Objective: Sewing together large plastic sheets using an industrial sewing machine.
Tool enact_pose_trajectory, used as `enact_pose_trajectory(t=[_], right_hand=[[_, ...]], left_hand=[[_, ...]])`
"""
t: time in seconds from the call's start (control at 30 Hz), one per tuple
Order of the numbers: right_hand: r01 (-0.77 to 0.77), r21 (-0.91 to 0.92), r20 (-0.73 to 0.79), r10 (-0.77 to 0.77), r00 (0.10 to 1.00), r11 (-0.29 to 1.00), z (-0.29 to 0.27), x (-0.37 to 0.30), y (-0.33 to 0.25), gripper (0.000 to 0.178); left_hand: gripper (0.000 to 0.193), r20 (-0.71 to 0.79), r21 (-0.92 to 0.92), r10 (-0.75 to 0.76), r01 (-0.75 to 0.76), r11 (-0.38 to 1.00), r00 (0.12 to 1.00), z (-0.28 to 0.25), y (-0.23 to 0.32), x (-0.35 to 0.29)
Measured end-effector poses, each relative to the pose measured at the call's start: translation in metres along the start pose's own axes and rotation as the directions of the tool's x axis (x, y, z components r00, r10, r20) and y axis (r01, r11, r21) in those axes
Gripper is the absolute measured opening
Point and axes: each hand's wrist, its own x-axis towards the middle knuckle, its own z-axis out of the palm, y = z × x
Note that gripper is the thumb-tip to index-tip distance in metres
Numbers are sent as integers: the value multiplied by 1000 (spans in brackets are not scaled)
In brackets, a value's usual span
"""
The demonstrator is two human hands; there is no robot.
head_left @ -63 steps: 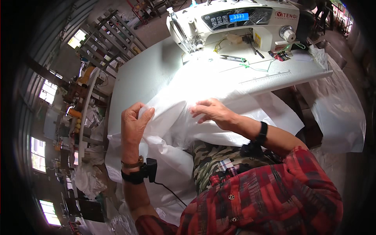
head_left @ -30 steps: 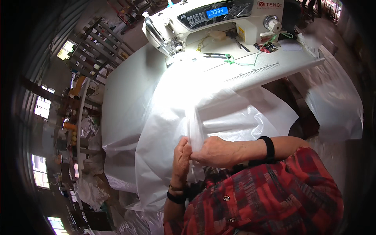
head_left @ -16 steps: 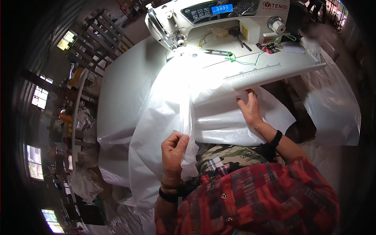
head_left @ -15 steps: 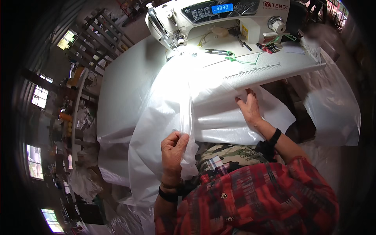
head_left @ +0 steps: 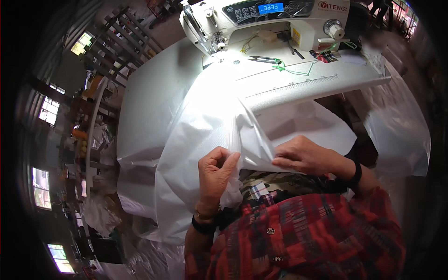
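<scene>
A large sheet of white plastic-like material (head_left: 186, 154) runs from the sewing machine's needle area down over the table's front edge to my lap. My left hand (head_left: 216, 171) pinches a gathered fold of it, thumb against the fingers. To its right, my right hand (head_left: 305, 156) is closed on another edge of the same sheet and pulls it taut between the two. The white sewing machine (head_left: 270, 21) stands at the far side with its lamp lit; glare hides the needle and presser foot.
On the machine's table (head_left: 154, 88) lie dark snips (head_left: 263, 59), green cord (head_left: 298, 72) and a plaid cloth scrap (head_left: 325, 56). A clear plastic sheet (head_left: 396, 121) hangs at the right. Wooden slatted racks (head_left: 123, 37) and cluttered shelving stand at the left.
My right hand has come down and nearer from under the table edge and now grips the sheet's edge. The left hand has shifted slightly right and up, keeping its pinch.
</scene>
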Motion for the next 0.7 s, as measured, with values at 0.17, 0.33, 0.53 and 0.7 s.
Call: enact_pose_trajectory(t=[0.17, 0.33, 0.53, 0.7], right_hand=[[103, 196, 255, -152, 955, 975, 9, 27, -25, 36], [215, 101, 331, -236, 914, 971, 25, 35, -34, 36], [518, -168, 222, -480, 849, 839, 43, 34, -39, 20], [626, -377, 217, -592, 776, 683, 54, 33, -37, 18]], left_hand=[[14, 72, 111, 66, -74, 991, 995, 7, -1, 0], [12, 99, 143, 148, -161, 976, 984, 4, -4, -1], [12, 73, 171, 152, -162, 972, 986, 0, -4, -4], [13, 90, 207, 145, -160, 965, 985, 3, -1, -5]])
